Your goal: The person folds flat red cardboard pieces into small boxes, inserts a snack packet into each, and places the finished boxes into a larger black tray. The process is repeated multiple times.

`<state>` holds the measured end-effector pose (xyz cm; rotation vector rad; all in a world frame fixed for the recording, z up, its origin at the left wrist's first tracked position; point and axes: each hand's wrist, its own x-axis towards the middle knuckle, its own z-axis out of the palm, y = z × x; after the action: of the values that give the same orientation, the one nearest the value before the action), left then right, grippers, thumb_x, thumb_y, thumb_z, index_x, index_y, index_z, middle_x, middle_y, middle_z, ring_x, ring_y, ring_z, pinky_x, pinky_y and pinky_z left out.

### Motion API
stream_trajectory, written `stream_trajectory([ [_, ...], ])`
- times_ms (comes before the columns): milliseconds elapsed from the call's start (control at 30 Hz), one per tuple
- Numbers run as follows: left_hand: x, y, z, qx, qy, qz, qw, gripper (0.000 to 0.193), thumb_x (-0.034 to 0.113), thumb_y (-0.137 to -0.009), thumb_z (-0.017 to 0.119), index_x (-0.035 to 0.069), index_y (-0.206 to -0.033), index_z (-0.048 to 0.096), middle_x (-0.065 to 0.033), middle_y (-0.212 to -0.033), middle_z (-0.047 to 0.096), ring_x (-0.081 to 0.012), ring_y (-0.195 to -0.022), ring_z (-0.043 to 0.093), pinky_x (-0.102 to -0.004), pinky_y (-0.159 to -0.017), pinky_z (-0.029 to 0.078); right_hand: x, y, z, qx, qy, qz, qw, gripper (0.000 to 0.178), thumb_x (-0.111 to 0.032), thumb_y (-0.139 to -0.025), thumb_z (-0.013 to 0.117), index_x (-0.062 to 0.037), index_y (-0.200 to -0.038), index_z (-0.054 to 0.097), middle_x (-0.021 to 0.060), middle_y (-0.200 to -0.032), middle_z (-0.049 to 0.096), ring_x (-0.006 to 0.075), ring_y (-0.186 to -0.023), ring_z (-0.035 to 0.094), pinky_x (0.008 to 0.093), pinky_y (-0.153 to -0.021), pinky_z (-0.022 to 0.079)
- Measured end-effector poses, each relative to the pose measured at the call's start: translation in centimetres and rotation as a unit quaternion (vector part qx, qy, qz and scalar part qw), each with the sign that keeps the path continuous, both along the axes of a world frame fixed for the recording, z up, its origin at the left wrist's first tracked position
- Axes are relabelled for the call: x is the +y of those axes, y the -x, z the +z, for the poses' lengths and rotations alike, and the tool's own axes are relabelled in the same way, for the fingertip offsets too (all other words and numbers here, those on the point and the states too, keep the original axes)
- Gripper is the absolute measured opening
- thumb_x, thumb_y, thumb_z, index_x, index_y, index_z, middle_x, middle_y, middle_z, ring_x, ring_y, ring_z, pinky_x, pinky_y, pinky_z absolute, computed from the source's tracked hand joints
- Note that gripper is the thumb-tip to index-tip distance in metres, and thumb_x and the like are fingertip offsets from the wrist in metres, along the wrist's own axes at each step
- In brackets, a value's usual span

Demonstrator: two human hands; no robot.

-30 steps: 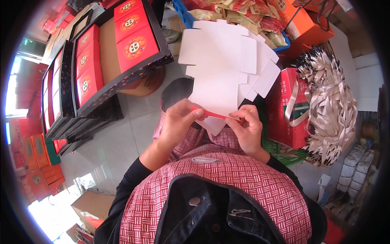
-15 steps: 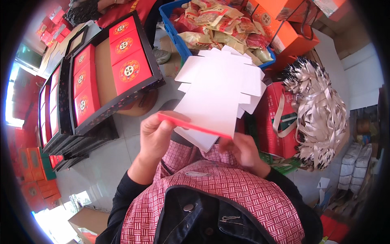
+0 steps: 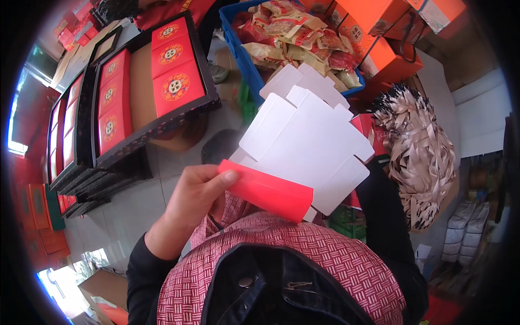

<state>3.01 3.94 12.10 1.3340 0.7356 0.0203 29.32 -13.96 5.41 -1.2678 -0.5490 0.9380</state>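
My left hand (image 3: pixel 189 200) pinches the left end of a red card panel (image 3: pixel 268 190) between thumb and fingers. The panel lies tilted across the front of several flat white box blanks (image 3: pixel 314 138), which have cut tabs and crease lines. Whether the panel joins one of those blanks, I cannot tell. My right forearm, in a dark sleeve (image 3: pixel 382 197), reaches forward along the right side of the blanks. The right hand itself is hidden behind them.
Black trays of red boxes (image 3: pixel 177 86) stand at left. A blue crate (image 3: pixel 233 40) holds filled packets ahead. Orange gift boxes (image 3: pixel 392 59) sit behind at right, with a bundle of beige ribbons (image 3: pixel 422 157) nearer. Below the blanks is a green crate (image 3: pixel 346 222).
The red panel has tipped so its broad face shows. My right hand has left the panel's right end and gone forward out of sight behind the white blanks.
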Motion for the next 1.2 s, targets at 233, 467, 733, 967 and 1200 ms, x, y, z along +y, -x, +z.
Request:
stream_trajectory([
  [233,0.0,-0.3,-1.0,0.085,0.000,-0.045,0.995,0.036,0.029,-0.094,0.063,-0.007,-0.091,0.067,-0.0011,-0.051,0.052,-0.0068,-0.037,0.044,-0.0218,-0.036,0.032,-0.4,-2.2,3.0,0.222,0.076,0.139,0.962,0.048,-0.033,-0.101,0.045,0.0030,-0.132,0.048,0.0135,-0.121,0.062,0.0200,-0.109,0.062,0.0321,-0.090,0.050],
  [467,-0.1,-0.1,-0.6,0.120,-0.025,-0.060,0.991,0.037,0.031,-0.095,0.060,-0.006,-0.092,0.068,-0.0023,-0.047,0.051,-0.0077,-0.036,0.045,-0.0225,-0.035,0.032,-2.3,-2.4,-0.9,0.334,0.008,0.151,0.930,0.050,-0.037,-0.103,0.036,0.0028,-0.131,0.050,0.0136,-0.120,0.062,0.0199,-0.110,0.062,0.0332,-0.093,0.050],
  [733,-0.7,0.7,-1.9,0.103,0.005,-0.048,0.994,0.037,0.031,-0.095,0.060,-0.005,-0.092,0.068,-0.0015,-0.047,0.050,-0.0074,-0.036,0.044,-0.0222,-0.035,0.029,-2.9,-0.5,-2.3,0.250,0.077,0.078,0.962,0.048,-0.036,-0.103,0.040,0.0052,-0.123,0.056,0.0113,-0.115,0.064,0.0168,-0.104,0.062,0.0291,-0.090,0.049],
  [967,-1.2,1.1,-4.5,0.018,-0.146,-0.047,0.988,0.034,0.029,-0.092,0.064,-0.006,-0.091,0.067,-0.0044,-0.059,0.056,-0.0085,-0.055,0.051,-0.0275,-0.049,0.038,-1.2,-0.4,-2.1,0.047,0.155,0.192,0.968,0.041,-0.029,-0.102,0.043,0.0064,-0.117,0.059,0.0113,-0.107,0.066,0.0139,-0.095,0.064,0.0253,-0.083,0.050],
  [1200,-2.0,-3.0,-5.9,-0.038,-0.136,-0.043,0.989,0.037,0.030,-0.091,0.064,-0.007,-0.086,0.065,-0.0082,-0.067,0.059,-0.0101,-0.065,0.053,-0.0296,-0.059,0.046,2.9,0.0,-0.4,0.077,0.161,0.211,0.961,0.040,-0.027,-0.102,0.043,0.0073,-0.114,0.061,0.0109,-0.103,0.067,0.0136,-0.091,0.064,0.0265,-0.082,0.050],
])
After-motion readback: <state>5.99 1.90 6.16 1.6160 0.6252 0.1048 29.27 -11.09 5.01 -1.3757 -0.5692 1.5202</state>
